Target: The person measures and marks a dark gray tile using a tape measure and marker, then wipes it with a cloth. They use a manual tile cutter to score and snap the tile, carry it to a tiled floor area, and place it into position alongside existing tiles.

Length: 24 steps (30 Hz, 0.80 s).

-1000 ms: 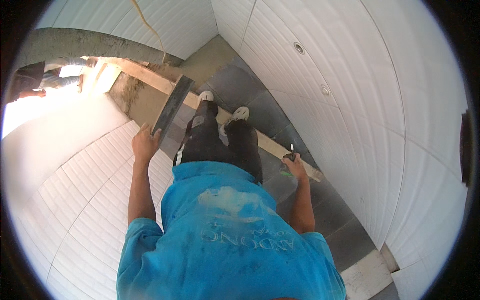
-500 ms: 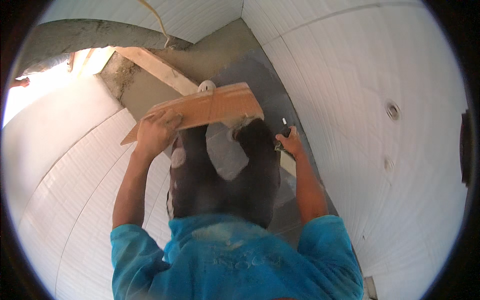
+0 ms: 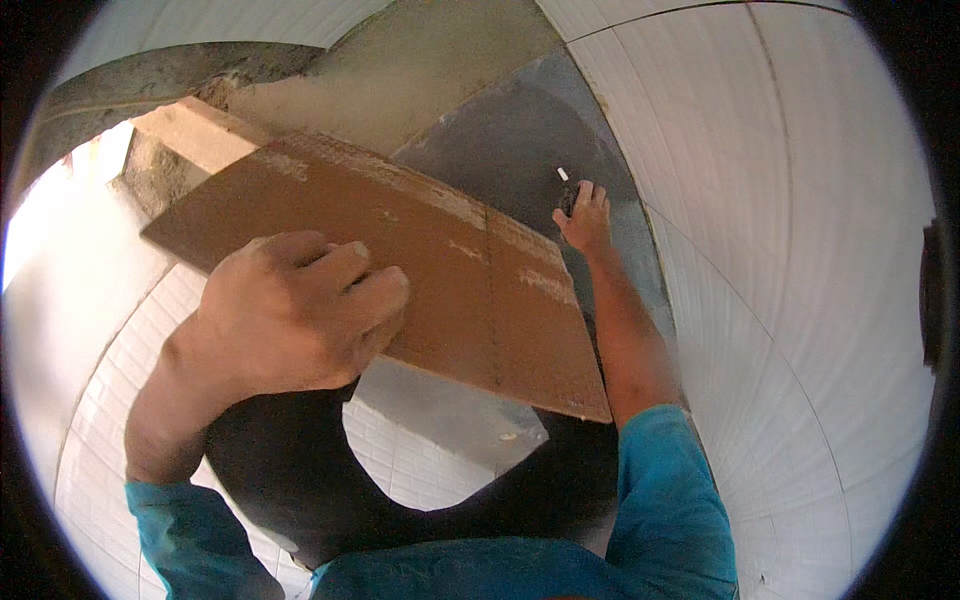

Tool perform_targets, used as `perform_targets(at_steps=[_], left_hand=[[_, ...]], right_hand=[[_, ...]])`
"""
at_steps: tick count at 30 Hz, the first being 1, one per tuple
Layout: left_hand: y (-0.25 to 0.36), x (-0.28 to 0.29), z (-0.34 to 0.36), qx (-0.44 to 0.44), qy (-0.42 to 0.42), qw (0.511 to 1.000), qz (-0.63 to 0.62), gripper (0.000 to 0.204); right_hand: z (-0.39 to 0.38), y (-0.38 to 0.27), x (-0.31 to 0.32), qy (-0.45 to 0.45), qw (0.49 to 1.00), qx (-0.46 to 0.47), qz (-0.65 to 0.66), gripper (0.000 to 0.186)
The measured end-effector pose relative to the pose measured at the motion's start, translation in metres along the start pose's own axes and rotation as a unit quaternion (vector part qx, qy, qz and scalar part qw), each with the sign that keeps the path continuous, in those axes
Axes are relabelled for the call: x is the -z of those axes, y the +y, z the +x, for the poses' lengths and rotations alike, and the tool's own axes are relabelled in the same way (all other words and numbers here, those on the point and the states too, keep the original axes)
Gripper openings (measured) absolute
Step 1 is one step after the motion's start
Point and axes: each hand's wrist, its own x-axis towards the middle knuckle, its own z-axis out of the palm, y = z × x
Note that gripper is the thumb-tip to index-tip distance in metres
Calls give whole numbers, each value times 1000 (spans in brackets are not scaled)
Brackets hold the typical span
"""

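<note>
My left hand (image 3: 305, 310) is closed on the lower edge of a long, cut piece of tile (image 3: 460, 290), its fingers curled against it. The tile's brown-orange face is towards me, marked with whitish smears and a dark line across it. It lies tilted above my legs. Farther off on the right, my right hand (image 3: 588, 218) is closed round a small dark object (image 3: 568, 198), mostly hidden by the fingers; its kind I cannot make out. Just beyond it shows a small white stick-like piece (image 3: 562, 174); whether it belongs to the dark object I cannot tell.
White tiled walls (image 3: 740, 220) rise close on the right and on the left. Dark grey floor tiles (image 3: 490, 125) meet a bare cement strip (image 3: 440, 60). A wooden plank (image 3: 205, 140) sticks out behind the tile, beside a bright opening at the far left.
My left hand has raised the tile nearer to me and turned its broad face into view. My right hand, still round the dark object, has moved up and farther out.
</note>
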Motion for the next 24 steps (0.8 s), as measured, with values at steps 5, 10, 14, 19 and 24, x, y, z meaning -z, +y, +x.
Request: perform_targets(at_steps=[5,10,14,19,24], left_hand=[[-26,-38,47,-77,22,997,5,27],[-36,-67,75,-139,79,984,79,21],[-41,-69,94,-176,92,968,155,23],[-48,-69,92,-213,98,955,180,22],[-57,-81,102,-201,77,958,190,21]], right_hand=[[46,18,-47,57,996,59,-40,73],[57,28,-62,52,994,74,-53,71],[64,35,-58,78,984,99,-124,74],[73,43,-66,49,992,87,-80,81],[69,59,-80,79,986,114,-90,87]])
